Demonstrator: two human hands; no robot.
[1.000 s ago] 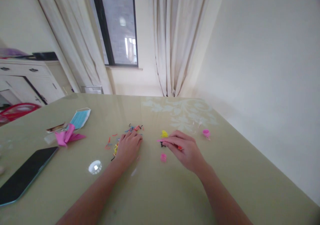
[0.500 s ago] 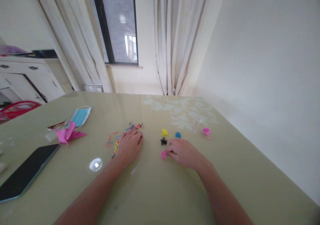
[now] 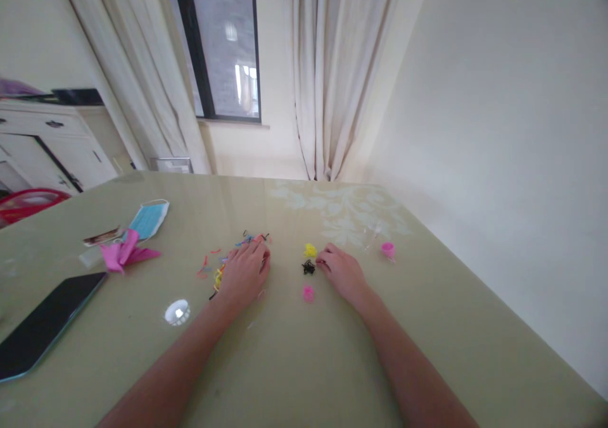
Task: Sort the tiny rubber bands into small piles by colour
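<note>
My left hand [image 3: 244, 271] rests on a mixed pile of small coloured rubber bands [image 3: 218, 277], fingers curled in and closed; whatever is under the fingertips is hidden. To the right, my right hand [image 3: 342, 273] is closed in a pinch beside two sorted heaps, a yellow one [image 3: 310, 251] and a black one [image 3: 308, 267]. What the pinch holds, if anything, is too small to make out. Nearer to me lies a heap of pink bands [image 3: 308, 294], apart from both hands. The blue heap is hidden behind my right hand.
A pink cup-like piece [image 3: 388, 251] stands at the right. Leftward are a clear round lid-like disc [image 3: 177, 313], a dark tablet [image 3: 47, 327], a folded pink paper shape [image 3: 126, 254] and a blue face mask [image 3: 149, 219]. The wall [image 3: 498, 162] borders the table's right side.
My right hand has moved away from the pink heap, up to beside the yellow and black heaps, and now covers the blue one. My left hand stays at the mixed pile.
</note>
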